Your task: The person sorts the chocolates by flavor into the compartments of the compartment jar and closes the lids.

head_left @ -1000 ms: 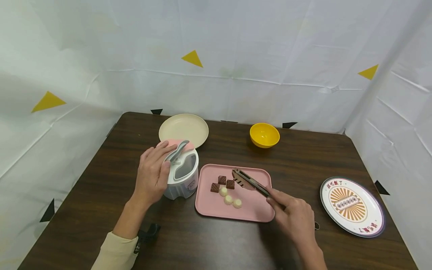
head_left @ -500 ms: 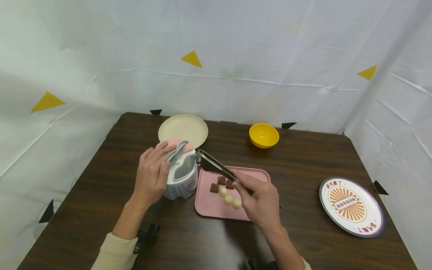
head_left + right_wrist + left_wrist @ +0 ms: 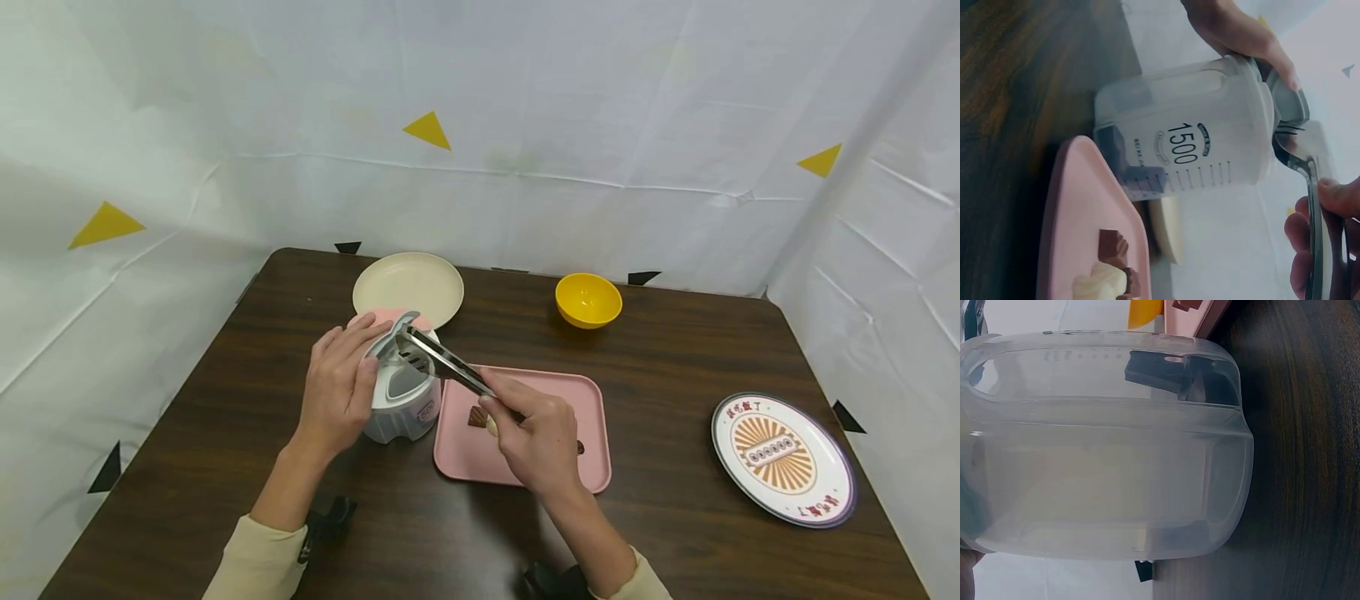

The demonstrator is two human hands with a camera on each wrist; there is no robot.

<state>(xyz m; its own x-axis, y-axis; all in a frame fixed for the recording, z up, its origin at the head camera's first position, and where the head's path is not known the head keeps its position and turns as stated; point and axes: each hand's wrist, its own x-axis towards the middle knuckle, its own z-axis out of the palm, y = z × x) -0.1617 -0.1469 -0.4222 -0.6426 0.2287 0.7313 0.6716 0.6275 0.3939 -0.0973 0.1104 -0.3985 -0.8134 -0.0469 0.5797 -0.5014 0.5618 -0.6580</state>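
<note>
My left hand (image 3: 341, 379) grips the top of a clear plastic storage canister (image 3: 1091, 475), fingers over its white lid (image 3: 381, 390) and a fingertip at the raised grey flap (image 3: 1288, 100). The canister stands upright, marked 1500, and dark shapes show through its lower wall. My right hand (image 3: 532, 429) holds metal tongs (image 3: 450, 367), their slotted tips over the lid beside the flap. No piece shows between the tips. Under that hand lies a pink tray (image 3: 468, 462) with brown chocolates (image 3: 1112, 245) and cream-white swirled pieces (image 3: 1100, 282), partly hidden by the hand in the head view.
A cream plate (image 3: 408, 287) lies behind the canister, and a yellow bowl (image 3: 588, 302) sits at the back of the dark wooden table (image 3: 247, 400). A round plate with a printed pattern (image 3: 783, 458) is on the right. White sheeting (image 3: 517, 100) surrounds the table.
My right hand has carried the tongs leftward from over the tray to above the canister's lid. My left hand and the canister have stayed in place.
</note>
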